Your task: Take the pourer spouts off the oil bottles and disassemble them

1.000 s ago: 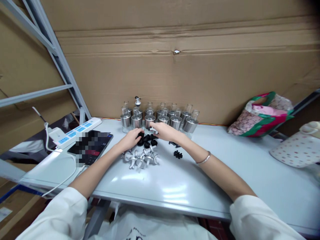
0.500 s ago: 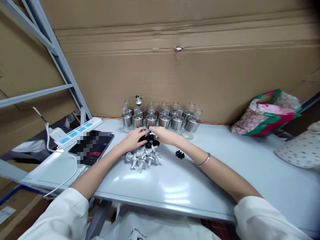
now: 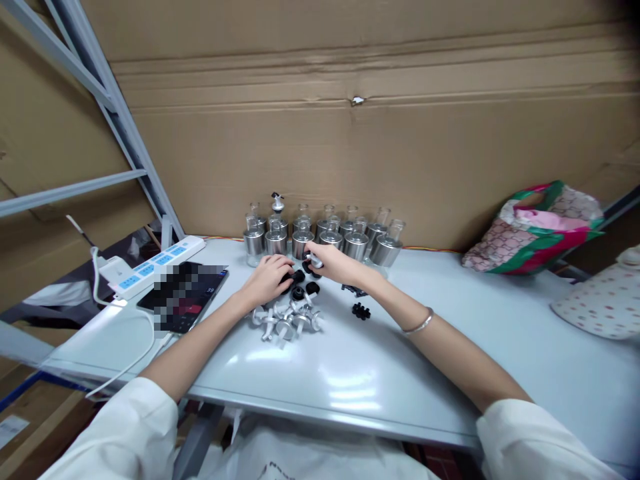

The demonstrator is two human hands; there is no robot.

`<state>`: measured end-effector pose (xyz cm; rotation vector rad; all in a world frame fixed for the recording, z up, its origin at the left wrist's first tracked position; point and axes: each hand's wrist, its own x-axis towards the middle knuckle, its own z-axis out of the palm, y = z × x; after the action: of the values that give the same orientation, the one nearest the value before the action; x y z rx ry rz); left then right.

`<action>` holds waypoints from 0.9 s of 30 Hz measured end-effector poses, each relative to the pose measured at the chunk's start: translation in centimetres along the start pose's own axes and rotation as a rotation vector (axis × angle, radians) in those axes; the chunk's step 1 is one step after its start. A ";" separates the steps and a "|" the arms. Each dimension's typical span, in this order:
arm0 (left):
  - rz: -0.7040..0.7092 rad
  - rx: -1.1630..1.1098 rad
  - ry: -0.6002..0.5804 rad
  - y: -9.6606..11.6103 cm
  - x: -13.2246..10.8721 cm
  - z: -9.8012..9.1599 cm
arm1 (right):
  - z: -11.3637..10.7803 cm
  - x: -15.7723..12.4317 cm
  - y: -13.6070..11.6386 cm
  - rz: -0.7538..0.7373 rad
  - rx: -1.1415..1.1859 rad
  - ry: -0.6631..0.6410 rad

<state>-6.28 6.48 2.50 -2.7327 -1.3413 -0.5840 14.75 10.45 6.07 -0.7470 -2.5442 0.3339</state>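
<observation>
A single head-worn camera is looking forward and down across the counter (image 3: 350,373), sitting close above it, facing the cardboard wall (image 3: 350,133); frame edges are probably warping.

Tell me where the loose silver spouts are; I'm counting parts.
The silver spouts lie in a pile mid-table, just below the left hand and the black caps, left of the right forearm.

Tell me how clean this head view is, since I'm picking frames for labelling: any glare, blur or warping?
Head view: ceiling light glares off the glossy pale grey table; a pixelated patch masks part of the black phone; wide-angle warping bends the grey metal shelf frame and brown cardboard wall; the small black rubber caps under the left hand and right hand look soft.
</observation>
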 end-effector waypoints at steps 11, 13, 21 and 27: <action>-0.369 -0.390 0.176 -1.2 0.4 -0.7 | 2.5 0.4 -0.1 0.023 -0.077 -0.102; -0.419 -0.372 0.187 -1.7 0.5 -0.9 | 2.6 0.4 -0.3 0.029 -0.099 -0.112; -0.425 -0.319 0.119 -3.0 0.0 -1.2 | 2.6 0.3 -0.2 0.019 -0.124 -0.101; -0.351 -0.258 0.032 -3.5 -0.2 -0.5 | 3.0 0.4 -0.1 0.021 -0.156 -0.085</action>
<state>-9.24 8.43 2.41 -2.6711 -1.8761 -0.8739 12.91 10.26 3.64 -0.8337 -2.6678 0.1785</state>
